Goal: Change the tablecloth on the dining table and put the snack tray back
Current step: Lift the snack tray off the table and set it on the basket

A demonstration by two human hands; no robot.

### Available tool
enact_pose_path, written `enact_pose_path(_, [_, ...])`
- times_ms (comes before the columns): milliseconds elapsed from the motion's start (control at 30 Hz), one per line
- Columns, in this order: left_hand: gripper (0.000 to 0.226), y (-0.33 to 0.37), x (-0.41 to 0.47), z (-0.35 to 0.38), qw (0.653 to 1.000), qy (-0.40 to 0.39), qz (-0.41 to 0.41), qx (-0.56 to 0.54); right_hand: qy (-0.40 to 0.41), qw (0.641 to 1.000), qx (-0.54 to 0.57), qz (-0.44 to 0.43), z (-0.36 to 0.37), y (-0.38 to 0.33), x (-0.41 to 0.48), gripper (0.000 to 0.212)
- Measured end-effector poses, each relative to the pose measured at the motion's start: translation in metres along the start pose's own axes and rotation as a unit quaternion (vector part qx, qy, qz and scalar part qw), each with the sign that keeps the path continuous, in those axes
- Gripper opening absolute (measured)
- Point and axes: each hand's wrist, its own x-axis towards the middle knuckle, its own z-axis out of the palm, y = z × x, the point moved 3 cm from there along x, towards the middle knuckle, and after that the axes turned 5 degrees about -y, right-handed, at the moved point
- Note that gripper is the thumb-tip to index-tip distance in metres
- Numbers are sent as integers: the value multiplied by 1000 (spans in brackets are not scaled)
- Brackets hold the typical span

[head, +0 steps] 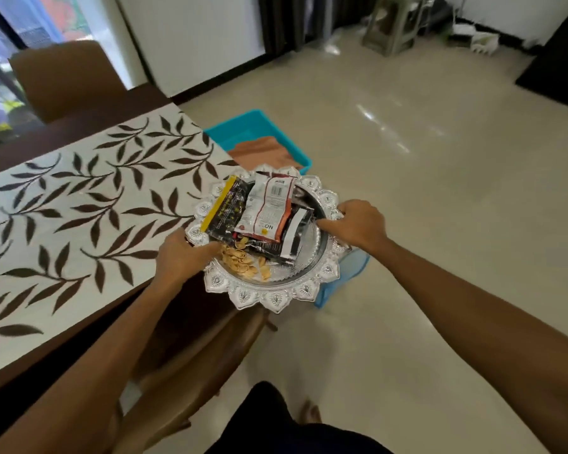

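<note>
A round silver snack tray point(273, 298) with a scalloped rim hangs in the air just off the table's right edge. It holds several snack packets point(263, 211) and a small pile of nut shells point(243, 260). My left hand point(181, 257) grips the tray's left rim, thumb over the edge. At the opposite rim, my right hand point(358, 227) grips the tray the same way. A white tablecloth point(79, 217) with dark leaf print covers the dark wooden dining table point(89, 126).
A turquoise plastic bin point(253, 126) with a folded brown cloth point(263, 152) in it stands on the floor behind the tray. A wooden chair point(204, 358) sits below the tray, another chair point(63, 80) at the table's far side. Tiled floor lies to the right.
</note>
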Motion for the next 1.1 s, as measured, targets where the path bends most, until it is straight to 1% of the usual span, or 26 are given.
enact_pose_path(67, [28,20,13,21,1000,-13,8,-1,11,1000,5,13,-13,22,17,59])
enact_pose_path(167, [20,42,38,53,1000,-21,18,-4,8,1000,5,26,-24,50,45,57])
enact_pose_path(367, [19,76,97,124,998,-57,14,-5,-17,998,-32,60,-29,109,109,57])
enact_pose_path(533, [24,94,143,180,995,-100,-27,-11,-51,992,-79,85,-36,153,161,59])
enact_pose_path(633, [29,115,167,207,994,-105,-31,-7,-61,991,-86,87,-46,176,198,59])
enact_pose_path(800, [30,147,196,241,994,-88,-68,-2,-87,989,-103,52,-60,205,262,60])
enact_pose_path(900, [39,155,216,261,993,-72,-96,9,-97,990,-96,15,-69,218,306,62])
enact_pose_path(1000, [41,178,232,291,992,-31,-120,-14,-112,989,-89,-39,-81,237,364,62])
enact_pose_path(1100, [39,203,238,326,985,12,-166,-50,-136,985,-71,-78,-98,258,415,63])
